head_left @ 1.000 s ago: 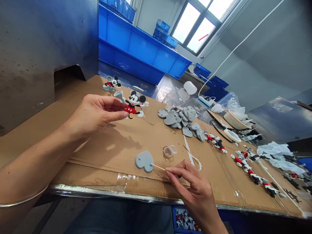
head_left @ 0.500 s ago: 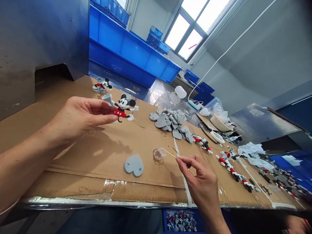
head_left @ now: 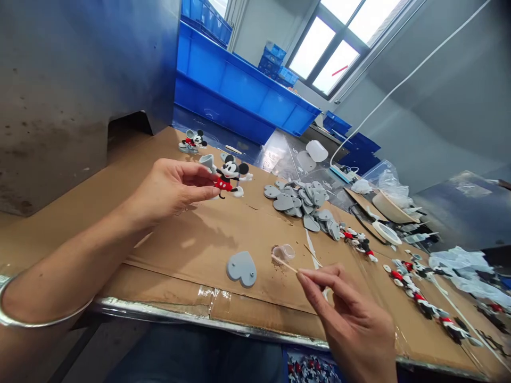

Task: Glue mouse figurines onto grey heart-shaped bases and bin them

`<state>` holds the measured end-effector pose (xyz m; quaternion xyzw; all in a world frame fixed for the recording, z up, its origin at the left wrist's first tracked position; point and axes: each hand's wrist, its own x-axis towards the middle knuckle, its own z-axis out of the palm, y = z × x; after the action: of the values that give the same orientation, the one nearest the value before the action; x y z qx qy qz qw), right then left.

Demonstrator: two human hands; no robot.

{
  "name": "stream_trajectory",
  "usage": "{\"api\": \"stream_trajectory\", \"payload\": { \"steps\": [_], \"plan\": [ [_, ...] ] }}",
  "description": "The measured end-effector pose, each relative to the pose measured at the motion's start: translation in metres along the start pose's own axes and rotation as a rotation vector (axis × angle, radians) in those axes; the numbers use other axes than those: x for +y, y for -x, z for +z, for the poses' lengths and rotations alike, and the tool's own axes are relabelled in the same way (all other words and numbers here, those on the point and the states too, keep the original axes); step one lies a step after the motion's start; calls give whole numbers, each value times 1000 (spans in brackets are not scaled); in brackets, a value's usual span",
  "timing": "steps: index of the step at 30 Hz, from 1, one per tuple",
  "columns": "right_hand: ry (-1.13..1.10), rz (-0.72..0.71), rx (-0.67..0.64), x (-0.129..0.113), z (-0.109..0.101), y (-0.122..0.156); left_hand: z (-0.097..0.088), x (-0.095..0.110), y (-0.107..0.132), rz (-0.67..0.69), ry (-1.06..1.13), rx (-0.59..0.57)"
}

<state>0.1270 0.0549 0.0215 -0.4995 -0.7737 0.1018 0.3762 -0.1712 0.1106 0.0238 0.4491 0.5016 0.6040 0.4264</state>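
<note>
Between the thumb and fingers of my left hand (head_left: 175, 186) is a Mickey Mouse figurine (head_left: 227, 178) with red shorts, held above the cardboard with its face toward me. A grey cup shape (head_left: 207, 162) sits at the figurine's raised arm, close to my fingertips. My right hand (head_left: 351, 314) pinches a thin wooden stick (head_left: 286, 263), whose far tip is at a small clear cup (head_left: 284, 252) on the cardboard; whether it touches inside I cannot tell. Left of the cup lies a grey heart-shaped base (head_left: 241, 269) with two small holes or pegs.
Grey heart bases (head_left: 301, 199) lie piled behind the small cup. Several figurines (head_left: 427, 298) lie along the right, and another figurine (head_left: 192, 141) stands at the back left. A metal box (head_left: 80, 96) borders the left, with a blue bin (head_left: 239, 88) behind.
The stick's tip has moved from the small cup's right side to its left, and my right hand has come lower and nearer. The whole view has shifted; the left hand keeps its hold.
</note>
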Motion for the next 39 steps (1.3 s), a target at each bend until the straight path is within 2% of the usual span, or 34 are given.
{"api": "stream_trajectory", "payload": {
  "steps": [5,9,15,25,28,32,35,39],
  "plan": [
    [-17,-121,-130,-15,26,0,1,2,0,16,27,-36],
    [0,-146,-190,-17,36,-4,0,2,0,36,43,-65],
    [-15,-159,-192,-18,40,-7,0,3,1,32,24,-27],
    [-20,-143,-175,-17,37,-6,-1,2,0,37,28,-52],
    [-53,-66,-117,-19,33,-2,-1,2,0,41,21,-60],
    [-169,144,43,-16,19,5,-1,0,0,23,-21,-66],
    [-299,338,202,0,4,7,-3,0,0,8,-36,-62],
    [-477,566,392,33,-11,5,-7,0,1,-78,-71,-82]
  ]
}}
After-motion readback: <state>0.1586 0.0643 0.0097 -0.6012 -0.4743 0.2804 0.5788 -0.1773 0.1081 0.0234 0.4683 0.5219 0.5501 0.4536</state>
